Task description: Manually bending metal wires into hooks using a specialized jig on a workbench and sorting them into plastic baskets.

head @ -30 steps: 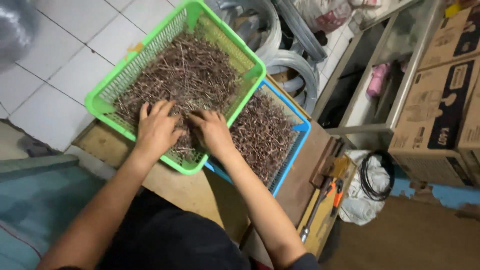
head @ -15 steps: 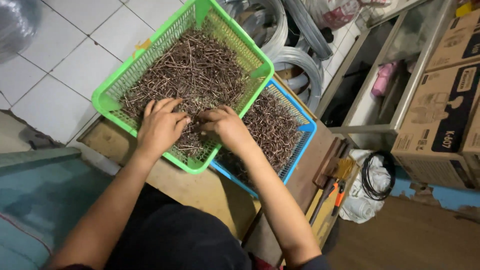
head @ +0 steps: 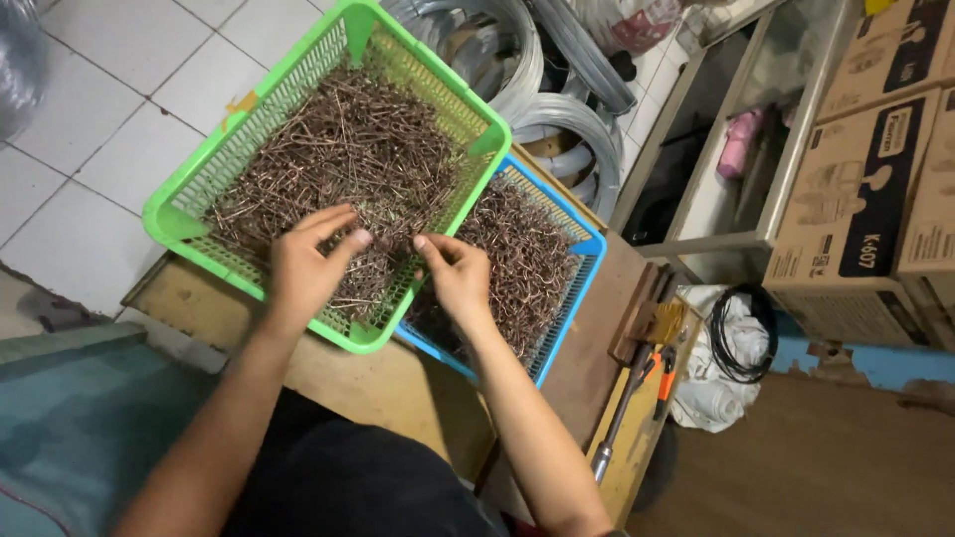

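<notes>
A green plastic basket (head: 179, 221) full of thin brown nails (head: 348, 149) rests tilted on a wooden table, overlapping a blue basket (head: 587, 249) that also holds nails. My left hand (head: 303, 267) lies on the nails in the green basket's near part, fingers spread and reaching right. My right hand (head: 456, 276) is over the green basket's near right edge, its fingertips pinched on a few nails. The two hands nearly meet.
Coils of grey wire (head: 537, 99) lie behind the baskets. A metal shelf frame (head: 696, 239) and cardboard boxes (head: 856, 199) stand at right. Hand tools (head: 637, 388), a black cable coil (head: 741, 333) and a white bag sit by the wooden table's (head: 418, 388) right edge. White floor tiles are at left.
My hands have drawn slightly apart and shifted in the nails; the left fingers have spread, and the right fingertips have pinched nails at the basket's edge.
</notes>
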